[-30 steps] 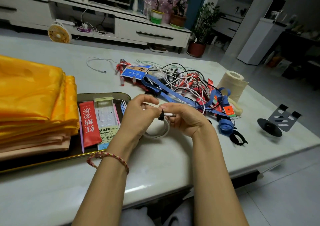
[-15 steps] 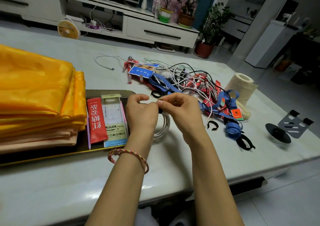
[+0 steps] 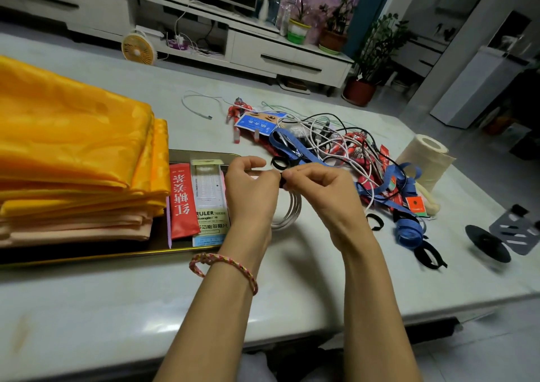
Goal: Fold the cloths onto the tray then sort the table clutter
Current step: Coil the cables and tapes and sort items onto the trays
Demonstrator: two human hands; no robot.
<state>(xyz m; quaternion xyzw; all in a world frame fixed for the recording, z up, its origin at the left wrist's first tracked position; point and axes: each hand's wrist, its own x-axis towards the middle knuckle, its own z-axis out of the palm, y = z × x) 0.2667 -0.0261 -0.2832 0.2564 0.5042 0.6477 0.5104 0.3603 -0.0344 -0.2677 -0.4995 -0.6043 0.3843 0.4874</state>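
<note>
A stack of folded yellow and peach cloths [image 3: 73, 159] lies on the dark gold-rimmed tray [image 3: 122, 254] at the left. Beside the cloths on the tray lie a red packet [image 3: 182, 200] and a ruler pack [image 3: 209, 200]. My left hand [image 3: 251, 191] and my right hand [image 3: 318, 188] meet above the table and pinch a coiled white cable [image 3: 289, 212] where a small black strap wraps it. The coil hangs below my fingers. A tangle of cables, blue ribbon and red packets [image 3: 344, 153] lies behind my hands.
A cream roll [image 3: 423, 159] stands at the right, with a blue ribbon roll [image 3: 409, 231], black straps [image 3: 428, 254] and a black stand [image 3: 496, 237] near the right edge. A loose white cable [image 3: 195, 105] lies farther back. Floor drops off beyond the table's right edge.
My hands have come closer together around the coil, the right fingers now pinching at the black strap. The view has shifted slightly; the clutter has not moved.
</note>
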